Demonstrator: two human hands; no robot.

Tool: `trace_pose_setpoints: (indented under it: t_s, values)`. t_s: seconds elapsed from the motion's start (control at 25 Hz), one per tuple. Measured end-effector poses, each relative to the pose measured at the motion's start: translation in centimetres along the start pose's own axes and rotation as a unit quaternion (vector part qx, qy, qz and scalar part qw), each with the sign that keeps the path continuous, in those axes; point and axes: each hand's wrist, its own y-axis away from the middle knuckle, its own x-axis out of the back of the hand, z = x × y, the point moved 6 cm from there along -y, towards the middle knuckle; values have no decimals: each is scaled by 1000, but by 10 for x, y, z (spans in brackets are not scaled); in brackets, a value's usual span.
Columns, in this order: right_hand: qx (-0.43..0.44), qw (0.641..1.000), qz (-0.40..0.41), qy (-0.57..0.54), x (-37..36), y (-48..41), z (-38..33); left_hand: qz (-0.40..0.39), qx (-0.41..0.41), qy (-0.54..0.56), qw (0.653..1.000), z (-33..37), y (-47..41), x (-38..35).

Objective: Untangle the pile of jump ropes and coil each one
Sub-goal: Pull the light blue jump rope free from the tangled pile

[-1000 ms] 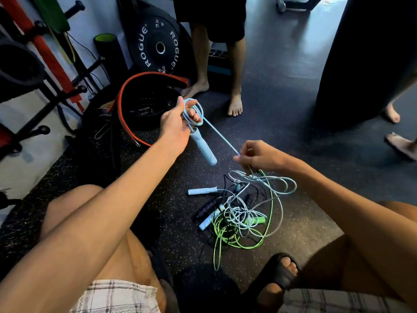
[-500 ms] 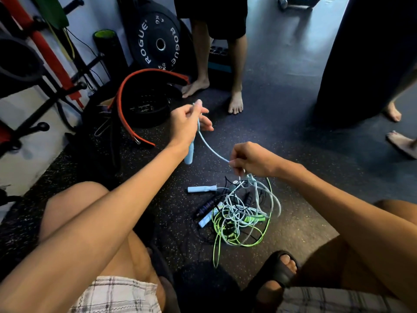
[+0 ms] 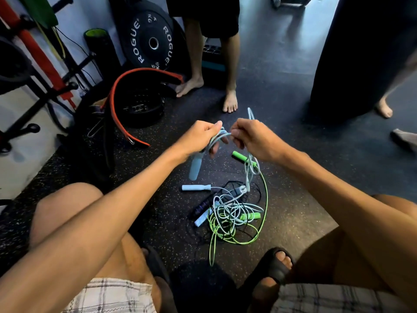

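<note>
Motion-blurred pale blue handle [image 3: 195, 164]

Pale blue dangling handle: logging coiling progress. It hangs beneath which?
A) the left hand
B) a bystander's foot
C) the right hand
A: the dangling handle hangs below the left hand, whose grip holds loops of the pale blue rope; the right hand pinches its strand.

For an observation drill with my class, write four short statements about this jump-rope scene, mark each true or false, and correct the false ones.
1. The left hand grips loops of the pale blue rope. True.
2. The right hand is empty. False: it pinches that rope.
3. The tangled pile lies on a table. False: it lies on the floor.
4. A pale blue handle hangs below the left hand. True.
</note>
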Motion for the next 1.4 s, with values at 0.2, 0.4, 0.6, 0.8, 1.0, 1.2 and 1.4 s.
trace_pose_setpoints:
  t_s: [0.2,0.4,0.6,0.8,1.0,1.2,1.4]
  values:
    - [0,999,37,25,5,-1,7,-110,75,106,985,0,8,-17]
    - [-11,999,47,-3,2,-2,13,-148,118,161,969,6,13,-21]
    - [-85,994,-46,-43,-18,2,32,-108,126,202,965,7,11,-8]
    - [-178,974,-139,13,-32,5,53,-52,122,196,972,-1,8,2]
    - [-184,955,-164,165,-26,11,74,69,145,218,963,-21,-1,23]
    - [-170,973,-17,158,-5,5,80,169,186,207,946,-47,-3,37]
    - [-197,962,-20,188,4,12,91,263,227,231,909,-69,2,67]
